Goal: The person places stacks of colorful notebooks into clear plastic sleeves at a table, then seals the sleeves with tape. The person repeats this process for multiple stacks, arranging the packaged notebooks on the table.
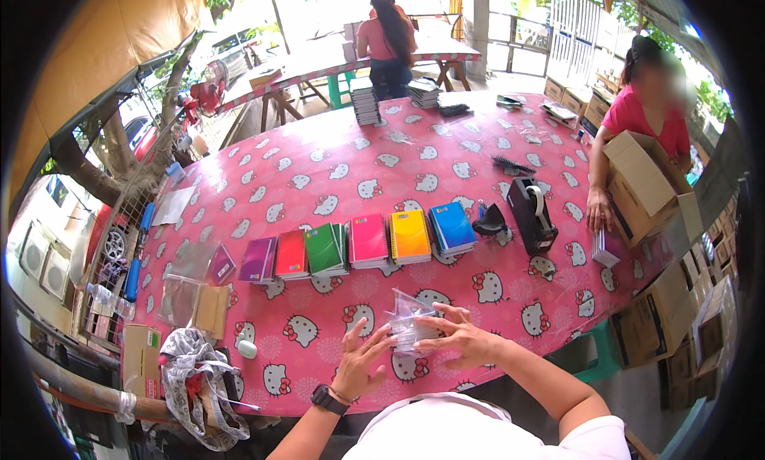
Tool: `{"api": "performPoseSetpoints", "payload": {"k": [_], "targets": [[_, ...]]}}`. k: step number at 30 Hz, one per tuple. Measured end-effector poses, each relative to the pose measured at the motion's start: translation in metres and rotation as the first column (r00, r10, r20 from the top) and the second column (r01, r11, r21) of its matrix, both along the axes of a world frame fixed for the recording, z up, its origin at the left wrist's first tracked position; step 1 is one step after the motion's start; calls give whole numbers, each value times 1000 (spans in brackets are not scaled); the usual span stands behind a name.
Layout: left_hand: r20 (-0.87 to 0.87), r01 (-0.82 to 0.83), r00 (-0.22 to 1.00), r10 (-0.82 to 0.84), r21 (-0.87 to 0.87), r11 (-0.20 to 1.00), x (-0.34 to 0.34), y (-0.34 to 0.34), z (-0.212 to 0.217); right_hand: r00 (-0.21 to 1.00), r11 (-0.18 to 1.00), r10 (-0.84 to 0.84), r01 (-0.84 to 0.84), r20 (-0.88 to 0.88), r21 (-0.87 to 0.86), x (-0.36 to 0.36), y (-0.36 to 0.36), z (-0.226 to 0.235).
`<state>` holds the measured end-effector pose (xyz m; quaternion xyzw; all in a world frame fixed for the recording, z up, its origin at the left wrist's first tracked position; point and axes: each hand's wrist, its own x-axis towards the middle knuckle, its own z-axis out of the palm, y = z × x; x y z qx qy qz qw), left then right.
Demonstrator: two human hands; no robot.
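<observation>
Both my hands work a small clear plastic bag [408,321] with something flat inside, lying on the pink cartoon-cat tablecloth [335,173]. My left hand [360,360], a dark watch on its wrist, touches the bag's left edge with spread fingers. My right hand [458,339] presses on its right side. Just beyond lies a row of small notebook stacks: purple [257,259], red [292,254], green [326,250], pink [368,241], orange [410,236] and blue [452,227].
A black tape dispenser [531,213] stands right of the notebooks. At the right edge a person in red holds a cardboard box [641,185]. Another person stands at the far end by more notebook stacks [366,103]. Clear bags [182,289] and a patterned cloth [195,380] lie at left.
</observation>
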<state>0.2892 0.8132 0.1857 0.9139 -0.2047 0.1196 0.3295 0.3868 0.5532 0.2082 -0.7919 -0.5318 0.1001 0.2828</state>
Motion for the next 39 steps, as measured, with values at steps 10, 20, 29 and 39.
{"api": "performPoseSetpoints", "payload": {"k": [10, 20, 29, 39], "targets": [[-172, 221, 965, -199, 121, 968, 31, -19, 12, 981, 994, 93, -82, -168, 69, 7, 8, -1], [-173, 217, 966, -193, 129, 968, 32, -24, 17, -59, -70, -996, 980, -66, 187, 194, -218, -43], [-189, 177, 970, -153, 114, 978, 24, -20, 20, 116, 57, -984, 926, -139, 373, 200, -208, -64], [-180, 192, 969, -171, 108, 975, 25, -19, 21, 179, 691, -310, 717, -934, -92, 123, -68, -11]]}}
